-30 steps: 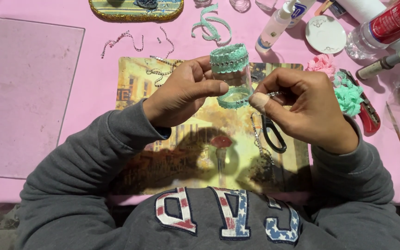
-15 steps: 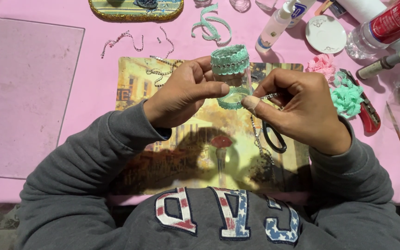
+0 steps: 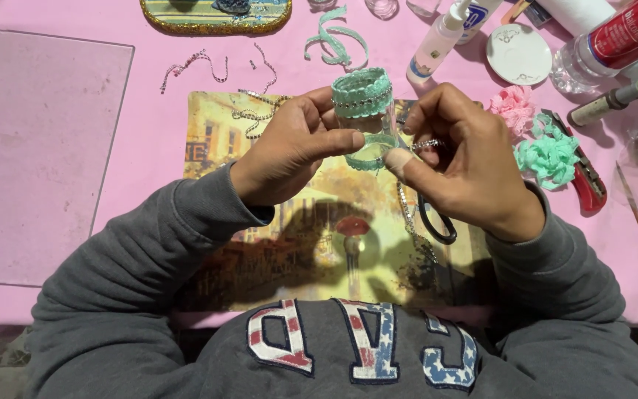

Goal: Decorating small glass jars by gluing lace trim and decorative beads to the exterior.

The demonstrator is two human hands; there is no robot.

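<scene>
Clear acrylic sheet (image 3: 42, 155) far left on pink tablecloth (image 3: 149, 125), open room there. Left hand (image 3: 289, 148) grips small clear glass jar (image 3: 367, 118) above picture placemat (image 3: 275, 244); mint lace already rings top and lower body. Right hand (image 3: 467, 166) pinches silver rhinestone chain (image 3: 426, 144) against jar; chain seemingly partly applied. Right side crowded: mint lace pile (image 3: 548, 155), bottles.

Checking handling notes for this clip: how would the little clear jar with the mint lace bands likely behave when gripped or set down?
The jar looks like clear glass, so probably rigid, breakable and smooth where bare. The lace bands should give the left hand a surer grip. Being round, it would probably roll if laid sideways.
</scene>
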